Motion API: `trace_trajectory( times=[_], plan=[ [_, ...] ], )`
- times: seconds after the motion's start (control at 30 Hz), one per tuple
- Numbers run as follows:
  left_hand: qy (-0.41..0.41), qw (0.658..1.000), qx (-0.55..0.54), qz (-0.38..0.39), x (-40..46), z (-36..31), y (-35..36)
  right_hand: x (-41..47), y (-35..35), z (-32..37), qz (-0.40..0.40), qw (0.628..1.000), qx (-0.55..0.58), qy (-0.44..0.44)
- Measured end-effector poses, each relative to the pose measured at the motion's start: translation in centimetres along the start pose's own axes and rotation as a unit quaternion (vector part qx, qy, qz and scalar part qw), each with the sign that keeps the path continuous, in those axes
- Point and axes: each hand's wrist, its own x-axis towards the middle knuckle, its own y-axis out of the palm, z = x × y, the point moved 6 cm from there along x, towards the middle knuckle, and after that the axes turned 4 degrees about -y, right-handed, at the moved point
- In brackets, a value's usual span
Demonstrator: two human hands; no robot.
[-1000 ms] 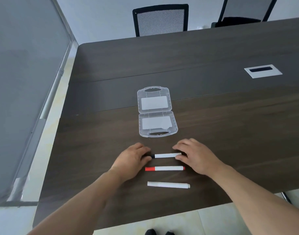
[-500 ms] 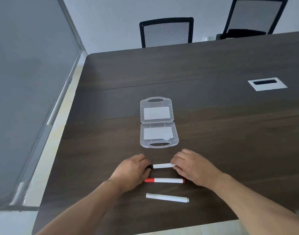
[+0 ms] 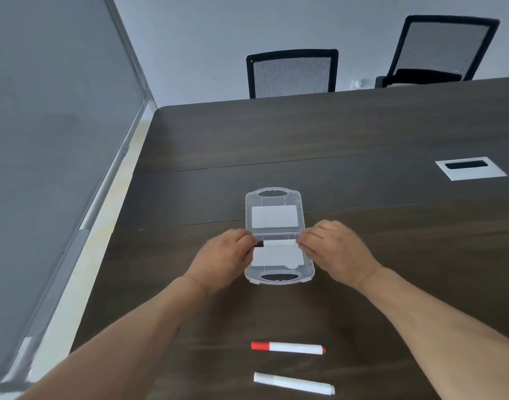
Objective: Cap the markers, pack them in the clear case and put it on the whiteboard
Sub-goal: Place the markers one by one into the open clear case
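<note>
Dark wood-grain counter (image 3: pixel 362 134), grey wall behind, frosted glass partition off to the left. Two black mesh chairs (image 3: pixel 292 72) at the far edge, beyond the hands. White cable port (image 3: pixel 471 168) set into the counter, far right of the right hand.

Clear case (image 3: pixel 274 215) lies open and flat, both halves spread, one half beyond the hands and one half beneath and between them. Each half has an oval handle cut-out and a white panel.

Both hands hold the black marker (image 3: pixel 276 243) level over the case, near its hinge line. Left hand (image 3: pixel 223 261) pinches the black end with curled fingers. Right hand (image 3: pixel 338 252) pinches the opposite white end, fingers bent. Marker spans the gap between the two hands; cannot tell whether it touches the case or is held just above it.

Red marker (image 3: pixel 288 347) lies on the counter nearer the body than the hands, between the forearms, red cap to the left. White marker (image 3: pixel 294 383) lies just beyond it toward the body, roughly parallel, apart from the red one; its cap colour cannot be told.
</note>
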Motion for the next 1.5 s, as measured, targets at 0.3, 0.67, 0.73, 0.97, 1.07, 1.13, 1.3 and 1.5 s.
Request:
trace_trajectory(
  times=[0.3, 0.67, 0.73, 0.97, 1.07, 1.13, 1.3, 1.5],
  plan=[
    [-0.007, 0.999, 0.003, 0.035, 3.4, 3.9, 4.1, 2.3, 5.0, -3.0, 0.076, 0.996, -0.013, 0.053],
    [-0.001, 0.998, -0.017, 0.066, 3.4, 5.0, 6.4, 2.1, 6.5, -2.9, 0.085, 0.995, 0.009, 0.058],
    [-0.001, 0.998, -0.018, 0.067, 3.5, 5.1, 6.5, 2.2, 6.4, -2.9, 0.081, 0.995, 0.015, 0.059],
    [-0.005, 0.996, -0.030, 0.078, 3.7, 5.2, 7.0, 2.2, 7.3, -3.4, 0.081, 0.994, 0.025, 0.075],
    [-0.012, 0.996, -0.039, 0.080, 3.8, 5.2, 6.9, 2.0, 7.4, -3.6, 0.078, 0.992, 0.040, 0.090],
    [-0.010, 0.996, -0.037, 0.085, 3.8, 5.2, 6.9, 2.0, 7.4, -3.6, 0.075, 0.991, 0.046, 0.098],
    [-0.012, 0.996, -0.038, 0.078, 3.7, 4.9, 6.8, 2.1, 7.3, -3.6, 0.063, 0.991, 0.053, 0.107],
    [-0.009, 0.996, -0.021, 0.080, 3.6, 4.7, 6.6, 2.4, 6.9, -3.7, 0.072, 0.989, 0.059, 0.117]
  ],
)
